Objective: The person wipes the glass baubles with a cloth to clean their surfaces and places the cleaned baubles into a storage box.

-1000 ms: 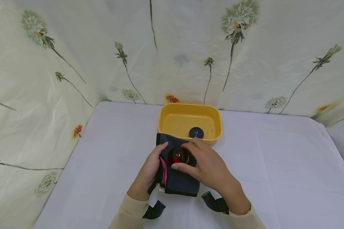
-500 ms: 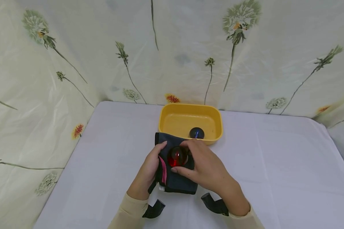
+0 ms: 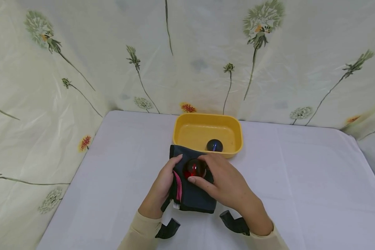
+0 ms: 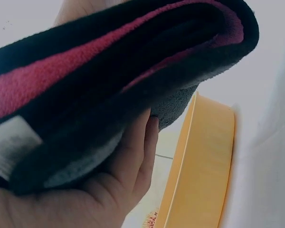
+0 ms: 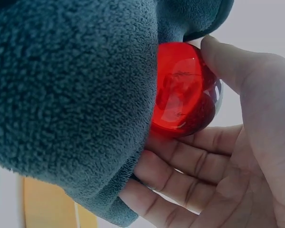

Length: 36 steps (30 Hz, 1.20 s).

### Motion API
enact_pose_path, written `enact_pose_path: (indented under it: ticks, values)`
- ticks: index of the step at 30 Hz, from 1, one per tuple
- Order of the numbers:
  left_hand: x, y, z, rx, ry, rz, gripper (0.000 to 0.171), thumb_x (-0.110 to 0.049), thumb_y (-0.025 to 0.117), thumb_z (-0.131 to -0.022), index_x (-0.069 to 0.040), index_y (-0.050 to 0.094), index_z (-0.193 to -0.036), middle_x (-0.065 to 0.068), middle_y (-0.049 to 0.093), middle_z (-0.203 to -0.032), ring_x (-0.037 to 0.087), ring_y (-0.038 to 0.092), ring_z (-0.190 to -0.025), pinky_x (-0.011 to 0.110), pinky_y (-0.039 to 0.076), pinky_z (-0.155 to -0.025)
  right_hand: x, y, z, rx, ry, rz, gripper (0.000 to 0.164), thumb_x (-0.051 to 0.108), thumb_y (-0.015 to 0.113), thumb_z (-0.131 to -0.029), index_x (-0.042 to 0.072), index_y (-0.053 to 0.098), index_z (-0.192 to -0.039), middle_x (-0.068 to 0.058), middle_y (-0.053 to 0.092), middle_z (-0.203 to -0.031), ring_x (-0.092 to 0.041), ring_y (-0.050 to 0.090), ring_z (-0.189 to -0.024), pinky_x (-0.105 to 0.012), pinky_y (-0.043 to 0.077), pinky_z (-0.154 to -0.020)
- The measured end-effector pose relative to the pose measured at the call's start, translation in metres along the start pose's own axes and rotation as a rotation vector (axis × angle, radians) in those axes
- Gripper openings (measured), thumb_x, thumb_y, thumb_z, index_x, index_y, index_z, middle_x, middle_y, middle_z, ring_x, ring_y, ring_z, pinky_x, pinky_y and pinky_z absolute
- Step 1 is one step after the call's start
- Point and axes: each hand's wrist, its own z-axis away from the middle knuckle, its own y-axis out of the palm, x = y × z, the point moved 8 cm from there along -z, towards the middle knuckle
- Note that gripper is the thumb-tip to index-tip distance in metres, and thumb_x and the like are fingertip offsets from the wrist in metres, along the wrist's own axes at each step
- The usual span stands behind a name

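My left hand (image 3: 167, 177) grips a folded dark blue-grey towel (image 3: 197, 198) with black edging and a pink inner layer. In the left wrist view, its fingers (image 4: 137, 152) wrap under the folds, and a white label (image 4: 14, 147) shows. A clear red ball (image 3: 193, 168) lies against the towel's upper face. My right hand (image 3: 229, 180) holds this ball between thumb and fingers. The right wrist view has the red ball (image 5: 183, 90) pressed to the fuzzy towel (image 5: 71, 90), thumb on one side and fingers beneath.
Just beyond the towel stands a yellow tub (image 3: 206, 119), its near rim partly covered by the towel. Inside it a dark blue ball (image 3: 214, 145) rests near the front wall. Black curved pieces (image 3: 169, 229) sit by both wrists. A white cloth (image 3: 300, 180) covers the table.
The red ball and the right thumb shift and turn slightly against the towel. The left hand keeps its grip, and the tub and blue ball stay put.
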Motion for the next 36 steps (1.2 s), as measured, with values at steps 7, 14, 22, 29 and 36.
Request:
enact_pose_path:
  ticks: [7, 14, 22, 29, 36]
  values:
    - [-0.0005, 0.0005, 0.0007, -0.001, 0.000, -0.003, 0.060, -0.049, 0.039, -0.108, -0.002, 0.042, -0.146, 0.012, 0.052, -0.133, 0.018, 0.056, -0.113, 0.025, 0.050, -0.093, -0.0008, -0.0003, 0.0004, -0.003, 0.005, 0.003, 0.061, 0.055, 0.072, -0.095, 0.010, 0.062, -0.134, -0.005, 0.064, -0.129, -0.022, 0.059, -0.117, -0.045, 0.054, -0.099]
    - [0.0002, 0.0023, -0.0010, 0.023, 0.004, 0.019, 0.059, -0.048, 0.039, -0.108, -0.001, 0.042, -0.144, 0.010, 0.054, -0.129, 0.014, 0.059, -0.109, 0.024, 0.051, -0.092, -0.0018, -0.0008, 0.0007, -0.007, 0.002, 0.010, 0.061, 0.057, 0.072, -0.094, 0.011, 0.063, -0.133, -0.004, 0.064, -0.129, -0.021, 0.058, -0.115, -0.044, 0.055, -0.098]
    - [0.0001, 0.0004, -0.0016, -0.009, 0.010, 0.000, 0.061, -0.047, 0.038, -0.108, -0.001, 0.040, -0.148, 0.013, 0.049, -0.139, 0.022, 0.051, -0.123, 0.031, 0.047, -0.104, -0.0026, 0.0010, -0.0002, 0.012, 0.012, -0.005, 0.072, 0.065, 0.075, -0.087, 0.010, 0.062, -0.133, -0.004, 0.062, -0.130, -0.019, 0.056, -0.114, -0.042, 0.055, -0.097]
    - [-0.0001, 0.0015, -0.0013, -0.019, 0.003, 0.009, 0.063, -0.046, 0.039, -0.108, -0.001, 0.037, -0.153, 0.015, 0.042, -0.149, 0.029, 0.040, -0.136, 0.043, 0.036, -0.117, 0.0009, 0.0017, -0.0003, 0.007, -0.018, 0.024, 0.076, 0.055, 0.087, -0.080, 0.008, 0.060, -0.133, -0.003, 0.061, -0.124, -0.017, 0.054, -0.109, -0.037, 0.055, -0.092]
    - [0.0006, 0.0006, -0.0017, -0.003, 0.004, 0.014, 0.061, -0.046, 0.038, -0.108, -0.001, 0.040, -0.150, 0.014, 0.046, -0.145, 0.026, 0.046, -0.131, 0.037, 0.041, -0.112, 0.0031, 0.0012, 0.0003, -0.012, -0.046, 0.040, 0.071, 0.050, 0.087, -0.083, 0.008, 0.060, -0.133, -0.003, 0.062, -0.122, -0.018, 0.054, -0.107, -0.037, 0.055, -0.090]
